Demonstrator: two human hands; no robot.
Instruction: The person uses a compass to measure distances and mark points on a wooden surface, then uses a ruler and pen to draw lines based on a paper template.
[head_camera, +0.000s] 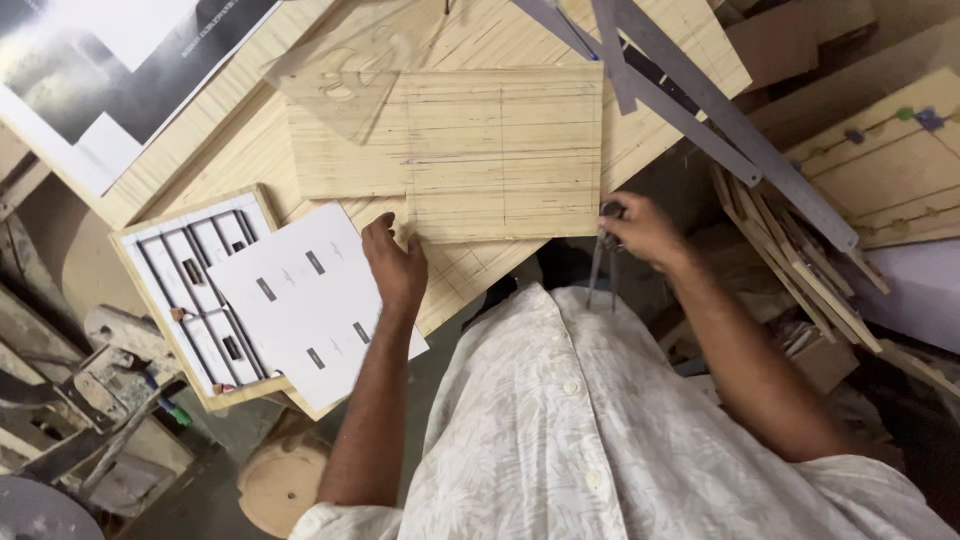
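Head view looking down. Left hand (396, 262) is reaching forward from a bare, nearly straight forearm, palm down, fingers together and bent slightly, fingertips pressing on the near left corner of the wooden board (503, 152). Left grip is not closing around anything, just lying flat on the board edge, thumb out to the left side.

Right hand (643, 230) is coming in from the right with the elbow bent out wide, wrist cocked, sitting just off the board's near right corner. Right grip is clamping around the top of a metal divider compass (603, 262); fingers are curling tight on its head, and the two thin legs are hanging down toward the person's shirt, below the desk edge. Cannot tell if the hand is touching the board.

The board is lying flat on the desk (676, 40), roughly middle of view, with pencil lines drawn across and down it. A second, similar wood sheet (345, 160) is sitting partly under its left side. A clear plastic set square (345, 75) is overlapping the far left corner of that sheet.

Left of the left hand, a white printed sheet (310, 300) is lying over a shallow wooden frame tray (190, 290). Long metal rulers (720, 120) are crossing the desk's far right corner.
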